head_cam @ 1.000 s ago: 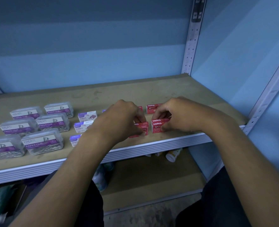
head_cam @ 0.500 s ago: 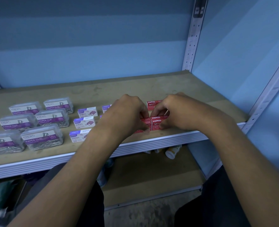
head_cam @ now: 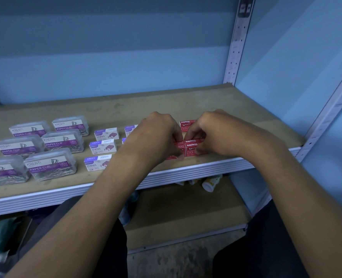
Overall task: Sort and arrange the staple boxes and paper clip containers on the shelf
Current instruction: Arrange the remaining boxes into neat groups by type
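Both hands, left (head_cam: 158, 135) and right (head_cam: 216, 133), pinch red staple boxes (head_cam: 192, 149) at the shelf's (head_cam: 186, 101) four o'clock edge, fingers curled around them.

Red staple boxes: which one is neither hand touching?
The rear red box, alone behind the hands. The left hand and right hand pinch the front red boxes, pressed together at the shelf edge.
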Available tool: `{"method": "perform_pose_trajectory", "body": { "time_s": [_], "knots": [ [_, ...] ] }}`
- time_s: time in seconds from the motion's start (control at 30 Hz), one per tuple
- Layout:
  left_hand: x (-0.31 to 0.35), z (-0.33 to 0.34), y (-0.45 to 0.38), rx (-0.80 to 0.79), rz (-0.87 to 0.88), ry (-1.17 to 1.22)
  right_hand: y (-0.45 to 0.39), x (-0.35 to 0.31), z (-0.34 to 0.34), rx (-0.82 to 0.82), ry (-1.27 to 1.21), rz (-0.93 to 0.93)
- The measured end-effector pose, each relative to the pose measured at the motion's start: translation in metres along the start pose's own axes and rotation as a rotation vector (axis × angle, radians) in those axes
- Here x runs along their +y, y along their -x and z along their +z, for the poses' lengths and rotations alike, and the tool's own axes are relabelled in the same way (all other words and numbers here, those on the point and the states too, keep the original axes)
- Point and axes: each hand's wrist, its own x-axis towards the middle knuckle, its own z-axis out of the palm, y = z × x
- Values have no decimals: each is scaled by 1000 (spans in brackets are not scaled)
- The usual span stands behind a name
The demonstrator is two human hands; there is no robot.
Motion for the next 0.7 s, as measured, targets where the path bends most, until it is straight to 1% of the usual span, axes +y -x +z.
{"method": "perform_pose_trajectory", "body": {
  "time_s": [0.2,0.3,0.37,0.53,0.6,0.7],
  "knots": [
    [-1,1,0,11,-8,-2,1,-2,-2,-30,-12,3],
    [-2,-1,1,7,-9,38,2,-2,-4,-50,-3,-9],
    [-6,-4,1,23,-1,78,3,1,-7,-13,-34,-12],
    [-19,-9,-6,144,3,100,-3,9,-11,196,-131,-18],
    [-23,-7,-11,163,-1,69,-10,11,-8,220,-147,-11],
    [-27,0,-21,152,-13,28,-21,16,-2,210,-138,10]
  ]
}}
